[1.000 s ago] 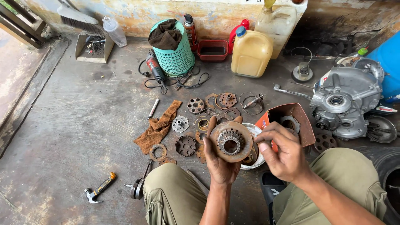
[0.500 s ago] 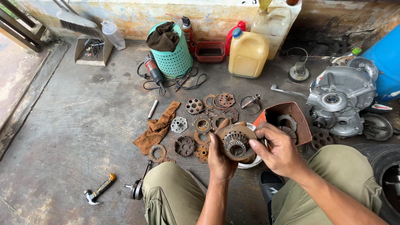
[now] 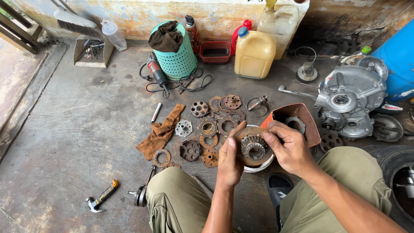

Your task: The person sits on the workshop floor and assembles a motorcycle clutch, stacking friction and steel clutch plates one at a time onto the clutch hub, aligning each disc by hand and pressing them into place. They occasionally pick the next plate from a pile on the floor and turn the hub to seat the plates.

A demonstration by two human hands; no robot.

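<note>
Two hands cradle a rusty clutch hub [image 3: 253, 149] above the floor: left hand [image 3: 229, 157] clamped beneath for support, right hand [image 3: 290, 149] pinching its rim (gear teeth facing up), loose plates [image 3: 208, 128] spread beyond.

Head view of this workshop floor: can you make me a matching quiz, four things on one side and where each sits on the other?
Things:
1. hammer
2. rusty round hub
3. teal basket
4. grey engine casing

Places:
A. by the back wall, dark cloth on top
B. held in left hand and right hand
C. on the floor, near left
D. far right, beside the blue drum

Pairs: 1-C, 2-B, 3-A, 4-D
</note>
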